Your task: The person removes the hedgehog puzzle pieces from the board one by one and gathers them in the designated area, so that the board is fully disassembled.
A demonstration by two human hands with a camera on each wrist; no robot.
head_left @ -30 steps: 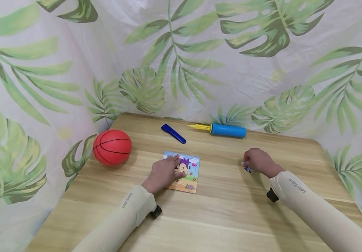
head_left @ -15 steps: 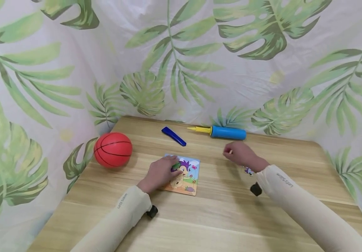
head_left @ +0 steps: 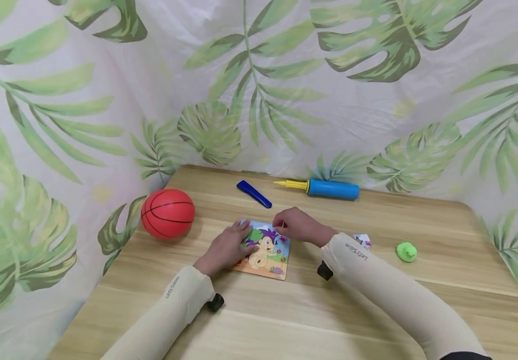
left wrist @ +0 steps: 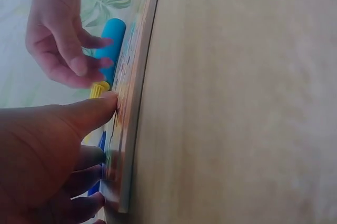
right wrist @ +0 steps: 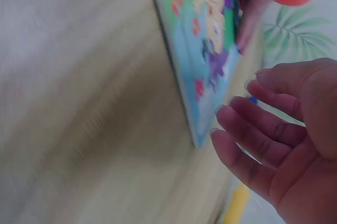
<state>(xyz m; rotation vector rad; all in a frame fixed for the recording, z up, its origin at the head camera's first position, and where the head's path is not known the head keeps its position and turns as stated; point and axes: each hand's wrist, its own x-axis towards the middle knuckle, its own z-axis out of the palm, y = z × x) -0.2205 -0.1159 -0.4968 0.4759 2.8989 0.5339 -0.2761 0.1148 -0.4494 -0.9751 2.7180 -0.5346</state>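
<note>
A flat puzzle board [head_left: 280, 262] with a cartoon hedgehog picture lies on the wooden table. My left hand [head_left: 227, 250] rests on its left side, fingertips and thumb touching the surface; the left wrist view shows the thumb [left wrist: 92, 113] on the picture. Above the board's upper right corner hovers my right hand [head_left: 301, 226]. Its fingers [right wrist: 258, 134] are loosely bent with nothing between them in the right wrist view. A small loose piece [head_left: 363, 240], white and purple, lies on the table beyond the right forearm.
A red toy basketball [head_left: 167, 214] sits at the table's left edge. Behind the board lie a dark blue flat stick-like item [head_left: 254, 194] and a blue and yellow hand pump [head_left: 333, 189]. A green rubber duck [head_left: 406, 252] stands right of the right forearm.
My right hand has let go of the small loose piece on the right and moved left to the board. The green duck has come into view. My left hand stays on the board.
</note>
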